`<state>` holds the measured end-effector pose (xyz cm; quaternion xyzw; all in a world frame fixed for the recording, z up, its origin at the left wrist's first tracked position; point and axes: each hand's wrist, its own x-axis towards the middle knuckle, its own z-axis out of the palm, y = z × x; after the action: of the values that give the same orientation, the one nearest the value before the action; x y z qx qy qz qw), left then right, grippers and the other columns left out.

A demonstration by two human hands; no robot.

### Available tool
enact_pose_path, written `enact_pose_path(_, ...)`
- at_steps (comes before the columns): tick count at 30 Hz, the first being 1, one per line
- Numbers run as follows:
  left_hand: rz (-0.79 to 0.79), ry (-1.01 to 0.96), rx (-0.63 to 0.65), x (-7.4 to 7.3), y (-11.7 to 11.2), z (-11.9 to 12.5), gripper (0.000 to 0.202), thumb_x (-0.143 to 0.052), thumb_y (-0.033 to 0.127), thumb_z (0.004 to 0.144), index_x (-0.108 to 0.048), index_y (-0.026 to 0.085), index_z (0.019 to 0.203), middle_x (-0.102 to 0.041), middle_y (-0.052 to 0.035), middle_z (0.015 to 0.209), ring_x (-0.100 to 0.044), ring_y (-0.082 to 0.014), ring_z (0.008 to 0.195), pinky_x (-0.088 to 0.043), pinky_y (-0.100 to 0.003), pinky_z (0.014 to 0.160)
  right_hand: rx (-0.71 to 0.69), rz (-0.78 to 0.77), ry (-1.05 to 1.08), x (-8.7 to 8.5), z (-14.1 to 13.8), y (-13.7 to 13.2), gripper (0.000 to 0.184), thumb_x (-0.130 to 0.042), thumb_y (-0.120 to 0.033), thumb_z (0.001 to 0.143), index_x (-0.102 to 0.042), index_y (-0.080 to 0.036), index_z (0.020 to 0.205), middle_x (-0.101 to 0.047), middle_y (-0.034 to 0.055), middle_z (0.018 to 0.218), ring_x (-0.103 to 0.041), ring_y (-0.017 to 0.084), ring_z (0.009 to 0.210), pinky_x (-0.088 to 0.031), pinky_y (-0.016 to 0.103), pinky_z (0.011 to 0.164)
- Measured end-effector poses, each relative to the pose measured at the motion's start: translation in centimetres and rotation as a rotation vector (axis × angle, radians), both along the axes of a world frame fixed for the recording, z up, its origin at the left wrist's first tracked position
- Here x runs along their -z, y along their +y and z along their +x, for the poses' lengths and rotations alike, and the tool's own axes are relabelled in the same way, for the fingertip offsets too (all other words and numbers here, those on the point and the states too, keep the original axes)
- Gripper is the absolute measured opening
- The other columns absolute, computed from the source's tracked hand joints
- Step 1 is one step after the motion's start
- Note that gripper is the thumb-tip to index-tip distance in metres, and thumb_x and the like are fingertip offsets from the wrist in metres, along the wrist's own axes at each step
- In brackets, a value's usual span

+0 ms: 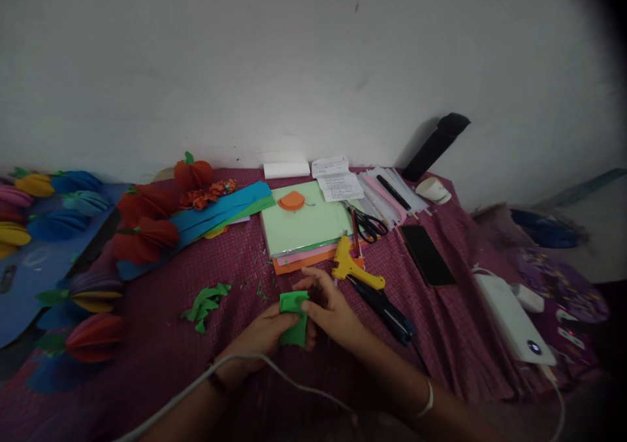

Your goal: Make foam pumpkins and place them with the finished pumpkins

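Note:
Low over the cloth, a small folded piece of green paper (294, 332) is held upright between both hands. My left hand (262, 334) grips it from the left, thumb pressed on its front. From the right, my right hand (330, 308) pinches its upper right edge between thumb and fingers. Left of the hands lies a small pile of green paper cuttings (206, 303), with tiny scraps strewn nearby. Beyond the hands is a stack of coloured paper sheets (294, 233) with an orange paper cutout (292, 200) on top.
A yellow glue gun (355, 266), scissors (369, 225) and a dark-handled tool (382, 305) lie right of the hands. Further right are a phone (427, 254) and a white power bank (514, 318). Paper pumpkins (147, 236) crowd the left. A white cable (294, 380) crosses in front of me.

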<state>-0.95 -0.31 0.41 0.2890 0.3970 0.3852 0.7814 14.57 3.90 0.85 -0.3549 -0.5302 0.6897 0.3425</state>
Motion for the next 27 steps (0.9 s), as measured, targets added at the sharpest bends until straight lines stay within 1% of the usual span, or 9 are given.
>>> enact_pose_path(4,0.061,0.070,0.095,-0.9,-0.3,-0.3,0.024,-0.061,0.033,0.082,-0.068,0.012,0.091,-0.071,-0.0080,0.083,-0.065,-0.0193,0.078,-0.049,-0.032,0.078,-0.266,-0.061,0.016,-0.4,0.4,0.0,0.052,-0.065,-0.043,0.082,-0.047,-0.028,0.128,-0.055,0.0065,0.119,-0.054,0.005,0.053,-0.046,0.020,0.044)
enact_pose_path(8,0.147,0.129,0.242,-1.4,-0.4,-0.8,0.029,-0.059,0.038,0.082,-0.070,0.015,0.095,-0.071,-0.0078,0.091,-0.064,-0.0212,0.087,-0.048,-0.036,0.086,-0.359,0.143,0.043,-1.5,0.4,-0.3,0.038,-0.054,-0.047,0.089,-0.065,-0.021,0.116,-0.060,0.0090,0.120,-0.059,0.021,0.105,-0.050,0.034,0.087)
enact_pose_path(10,0.152,0.142,0.273,-1.6,-0.3,-1.0,0.032,-0.055,0.040,0.084,-0.069,0.015,0.099,-0.071,-0.0076,0.090,-0.065,-0.0209,0.086,-0.049,-0.037,0.086,-0.279,0.060,0.105,-1.5,0.3,-0.4,0.037,-0.053,-0.049,0.090,-0.069,-0.020,0.107,-0.065,0.0094,0.115,-0.058,0.022,0.109,-0.046,0.036,0.093)
enact_pose_path(12,0.214,0.242,0.325,-2.3,-0.2,-1.0,0.033,-0.054,0.039,0.085,-0.068,0.014,0.101,-0.070,-0.0072,0.092,-0.064,-0.0202,0.088,-0.048,-0.037,0.087,-0.117,-0.175,0.189,-1.1,0.2,-0.3,0.037,-0.056,-0.052,0.087,-0.070,-0.020,0.100,-0.070,0.0085,0.102,-0.064,0.020,0.092,-0.050,0.033,0.082)
enact_pose_path(15,0.440,0.572,0.413,-4.5,-0.8,-1.1,0.029,-0.053,0.032,0.086,-0.066,0.015,0.105,-0.069,-0.0063,0.101,-0.061,-0.0199,0.094,-0.047,-0.035,0.090,0.114,-0.466,0.328,-0.4,0.1,0.3,0.035,-0.066,-0.051,0.079,-0.067,-0.019,0.092,-0.071,0.0054,0.082,-0.065,0.017,0.072,-0.051,0.030,0.068)
enact_pose_path(18,0.606,0.926,0.391,-6.8,-2.8,-2.2,0.035,-0.053,0.026,0.087,-0.060,0.024,0.121,-0.065,-0.0056,0.117,-0.059,-0.0203,0.105,-0.045,-0.036,0.097,0.222,-0.550,0.375,-0.1,0.0,1.1,0.032,-0.073,-0.046,0.073,-0.066,-0.018,0.088,-0.070,0.0033,0.074,-0.065,0.017,0.069,-0.051,0.029,0.068)
enact_pose_path(22,0.626,1.316,0.256,-6.8,-6.2,-6.4,0.040,-0.053,0.025,0.086,-0.056,0.030,0.126,-0.063,-0.0046,0.124,-0.058,-0.0222,0.113,-0.046,-0.039,0.100,0.219,-0.559,0.321,0.1,-0.1,1.0,0.032,-0.076,-0.044,0.070,-0.066,-0.016,0.082,-0.069,0.0035,0.071,-0.065,0.017,0.067,-0.050,0.028,0.063)
enact_pose_path(25,0.577,1.550,-0.048,-4.3,-7.6,-10.3,0.038,-0.050,0.027,0.088,-0.054,0.026,0.126,-0.062,-0.0082,0.121,-0.058,-0.0246,0.113,-0.046,-0.045,0.099,0.186,-0.561,0.258,0.4,-0.4,0.4,0.035,-0.076,-0.047,0.068,-0.066,-0.015,0.079,-0.068,0.0042,0.067,-0.064,0.017,0.064,-0.049,0.027,0.058)
enact_pose_path(27,0.543,1.671,-0.253,-2.5,-7.6,-12.1,0.051,-0.053,0.026,0.084,-0.045,0.025,0.135,-0.057,-0.0104,0.125,-0.054,-0.0276,0.118,-0.044,-0.050,0.101,0.176,-0.551,0.213,0.6,-0.5,0.1,0.038,-0.077,-0.049,0.066,-0.067,-0.015,0.079,-0.068,0.0042,0.066,-0.063,0.016,0.060,-0.048,0.026,0.054)
